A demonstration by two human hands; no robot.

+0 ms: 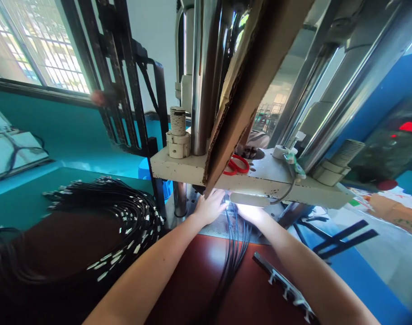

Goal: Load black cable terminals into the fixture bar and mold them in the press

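My left hand (pixel 211 208) reaches under the pale press plate (pixel 179 167), its fingers bent inward at the upper ends of several black cables (pixel 233 230). What sits between those fingers is too small and bright to make out. My right hand (pixel 249 213) is on the other side of the cables, beneath a white tube-shaped lamp (pixel 250 200). Glare and the lamp hide its fingers. The cables run from between both hands down over the reddish-brown table (pixel 206 262). A metal bar with several T-shaped prongs (pixel 283 284) lies beside my right forearm.
A big coil of black cables with pale connectors (pixel 134 212) lies at left. Cardboard (pixel 240 99) leans down in front of the press, near red-handled scissors (pixel 238 164) on the plate. Steel columns (pixel 201 81) rise above. Dark metal bars (pixel 348 239) jut out at right.
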